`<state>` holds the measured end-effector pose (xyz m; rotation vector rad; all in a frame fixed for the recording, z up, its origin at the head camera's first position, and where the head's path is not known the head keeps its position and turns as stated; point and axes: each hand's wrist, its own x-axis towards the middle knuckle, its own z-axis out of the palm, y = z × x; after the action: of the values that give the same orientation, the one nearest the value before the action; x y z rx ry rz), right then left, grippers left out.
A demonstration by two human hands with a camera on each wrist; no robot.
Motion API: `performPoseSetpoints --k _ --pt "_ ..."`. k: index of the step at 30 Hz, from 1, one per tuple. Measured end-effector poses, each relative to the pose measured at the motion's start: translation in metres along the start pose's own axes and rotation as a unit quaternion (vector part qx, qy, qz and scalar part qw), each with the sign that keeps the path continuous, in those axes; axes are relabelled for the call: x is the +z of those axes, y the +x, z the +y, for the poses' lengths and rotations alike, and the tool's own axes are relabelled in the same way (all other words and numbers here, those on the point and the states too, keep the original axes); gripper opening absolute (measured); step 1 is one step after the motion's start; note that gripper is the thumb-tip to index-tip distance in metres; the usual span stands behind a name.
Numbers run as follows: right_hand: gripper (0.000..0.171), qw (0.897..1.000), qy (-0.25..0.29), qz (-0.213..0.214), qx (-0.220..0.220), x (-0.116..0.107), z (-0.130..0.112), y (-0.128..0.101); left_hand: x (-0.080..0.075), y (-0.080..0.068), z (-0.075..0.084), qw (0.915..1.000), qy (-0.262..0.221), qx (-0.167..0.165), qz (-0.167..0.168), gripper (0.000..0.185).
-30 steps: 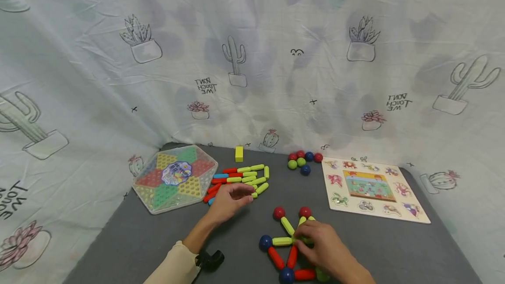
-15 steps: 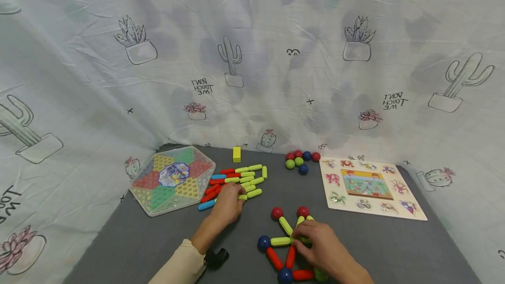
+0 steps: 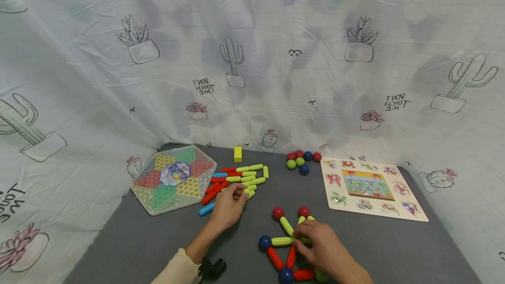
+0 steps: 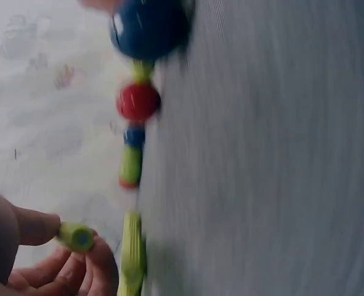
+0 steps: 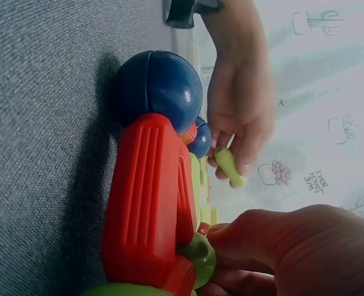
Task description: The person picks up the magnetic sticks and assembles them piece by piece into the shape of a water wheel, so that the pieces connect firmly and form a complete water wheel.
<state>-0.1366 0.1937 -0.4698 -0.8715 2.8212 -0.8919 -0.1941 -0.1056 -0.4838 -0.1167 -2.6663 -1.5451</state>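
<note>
Left hand (image 3: pixel 228 207) pinches a green rod (image 3: pixel 245 192) beside the rod pile (image 3: pixel 240 178) toward the table's far-left edge, left of the ball-and-rod frame (image 3: pixel 286 244) gripped by the right hand (image 3: pixel 320 242) at the near edge.

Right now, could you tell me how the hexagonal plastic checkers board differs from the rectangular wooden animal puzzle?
The hexagonal plastic checkers board has six sides and coloured triangles round a central label; the rectangular wooden animal puzzle is pale, four-sided, with small animal pieces round a centre picture. The board lies on the left beside the left hand, the puzzle on the right. Both lie flat on the grey table.
</note>
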Motion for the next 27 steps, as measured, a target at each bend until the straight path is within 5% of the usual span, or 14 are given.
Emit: performPoseSetpoints --k 5,8,14,21,27 --pt "0.007 1.0 -0.003 -0.004 0.008 0.001 -0.002 0.0 0.012 -0.018 0.01 0.9867 -0.121 -0.051 -0.095 0.025" --pt "0.007 1.0 -0.002 0.003 0.003 0.002 -0.002 0.001 0.02 -0.028 0.013 0.9776 -0.141 -0.072 -0.139 0.024" --pt "0.008 1.0 0.001 0.002 -0.003 0.002 -0.003 0.005 0.025 -0.035 0.01 0.9818 -0.086 -0.072 -0.154 0.025" --pt "0.009 0.999 -0.026 0.019 0.004 0.003 -0.013 0.025 0.025 -0.038 0.015 0.9883 0.027 -0.026 -0.148 0.022" --pt "0.021 0.998 -0.049 0.038 0.015 0.013 -0.016 0.041 0.034 -0.043 0.021 0.9873 0.065 -0.004 -0.145 0.028"
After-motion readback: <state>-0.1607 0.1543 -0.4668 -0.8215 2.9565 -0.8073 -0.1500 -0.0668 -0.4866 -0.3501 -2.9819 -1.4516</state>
